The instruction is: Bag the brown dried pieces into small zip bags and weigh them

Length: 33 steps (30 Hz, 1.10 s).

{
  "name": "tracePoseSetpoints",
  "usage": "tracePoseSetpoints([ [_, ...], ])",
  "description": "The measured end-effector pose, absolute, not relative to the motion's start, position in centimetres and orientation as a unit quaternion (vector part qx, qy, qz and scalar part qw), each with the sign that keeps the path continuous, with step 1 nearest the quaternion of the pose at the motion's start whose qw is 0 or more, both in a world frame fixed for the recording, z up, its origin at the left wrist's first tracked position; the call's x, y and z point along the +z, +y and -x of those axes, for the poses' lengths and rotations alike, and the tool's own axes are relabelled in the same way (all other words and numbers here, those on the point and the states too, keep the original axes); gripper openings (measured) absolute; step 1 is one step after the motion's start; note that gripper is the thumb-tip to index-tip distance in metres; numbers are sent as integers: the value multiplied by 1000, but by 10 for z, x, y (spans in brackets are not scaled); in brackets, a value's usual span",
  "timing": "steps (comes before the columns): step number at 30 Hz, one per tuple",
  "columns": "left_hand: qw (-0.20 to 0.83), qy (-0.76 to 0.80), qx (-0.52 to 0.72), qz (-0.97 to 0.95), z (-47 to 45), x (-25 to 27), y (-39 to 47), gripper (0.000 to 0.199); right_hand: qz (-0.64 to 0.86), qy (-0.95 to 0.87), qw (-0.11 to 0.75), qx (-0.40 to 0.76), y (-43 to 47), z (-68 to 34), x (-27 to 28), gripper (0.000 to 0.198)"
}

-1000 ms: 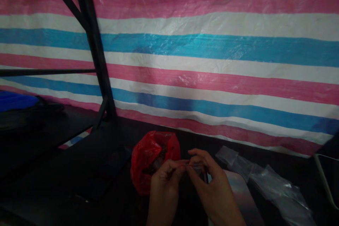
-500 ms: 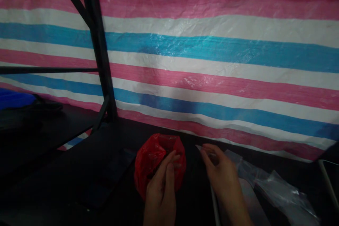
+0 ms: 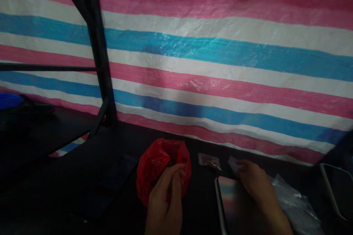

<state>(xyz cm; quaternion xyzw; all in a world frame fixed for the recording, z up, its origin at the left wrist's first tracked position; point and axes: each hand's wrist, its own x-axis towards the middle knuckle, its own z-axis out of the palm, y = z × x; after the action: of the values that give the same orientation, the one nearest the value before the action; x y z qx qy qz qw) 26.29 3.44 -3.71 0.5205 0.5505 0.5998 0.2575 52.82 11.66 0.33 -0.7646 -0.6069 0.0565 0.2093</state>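
Observation:
A red plastic bag [image 3: 143,176] stands with its mouth open on the black table, and dark contents show dimly inside. Over its near rim is my left hand [image 3: 165,198], thumb and fingers drawn together; what they hold, if anything, cannot be made out. My right hand [image 3: 255,181] pinches a clear plastic bag [image 3: 234,164] by its edge, to the right. Between the two hands, a small clear packet [image 3: 209,161] with brownish contents lies flat on the table. Under my right wrist is a dark, glossy-topped flat device [image 3: 234,205] with a pale edge.
More clear plastic bags [image 3: 296,202] lie in a pile at the right. A dark, pale-rimmed object [image 3: 335,191] is at the far right. Behind the table hangs a striped plastic sheet [image 3: 206,77]. A black metal frame post [image 3: 96,47] rises at the left, near a blue item [image 3: 11,101].
My right hand has moved right, from beside the red bag to the clear bags. The small packet now lies on the table. My left hand stays at the red bag.

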Motion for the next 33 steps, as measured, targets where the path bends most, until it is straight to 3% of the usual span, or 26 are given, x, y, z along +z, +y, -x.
tracePoseSetpoints([
  [3, 198, 552, 577, -569, -278, -40, 34, 33, 734, -622, 239, 131, 106, -512, 24, 36],
  [4, 169, 545, 571, -590, -285, -44, 34, 38, 712, -633, 254, 166, 100, -502, 32, 34],
  [6, 117, 515, 555, -643, -297, -53, 35, 75, 617, -657, 314, 297, 84, -477, 49, 25],
  [8, 87, 497, 566, -652, -306, -61, 36, 89, 540, -671, 339, 379, 66, -452, 63, 20],
  [11, 110, 497, 604, -613, -308, -61, 35, 59, 506, -674, 332, 424, 47, -429, 77, 17],
  [14, 194, 507, 633, -552, -296, -48, 30, 29, 523, -665, 367, 387, 46, -425, 81, 19],
  [18, 253, 544, 644, -475, -261, -29, 26, 33, 505, -668, 427, 342, 60, -409, 67, 25],
  [22, 195, 653, 598, -422, -225, -19, 30, 37, 483, -767, 311, 286, 68, -369, 32, 20],
  [27, 134, 779, 372, -487, -210, -22, 38, 29, 536, -819, 171, 110, 70, -344, 2, 29],
  [33, 167, 776, 374, -479, -196, -25, 40, 17, 592, -798, 102, 45, 69, -356, 11, 34],
])
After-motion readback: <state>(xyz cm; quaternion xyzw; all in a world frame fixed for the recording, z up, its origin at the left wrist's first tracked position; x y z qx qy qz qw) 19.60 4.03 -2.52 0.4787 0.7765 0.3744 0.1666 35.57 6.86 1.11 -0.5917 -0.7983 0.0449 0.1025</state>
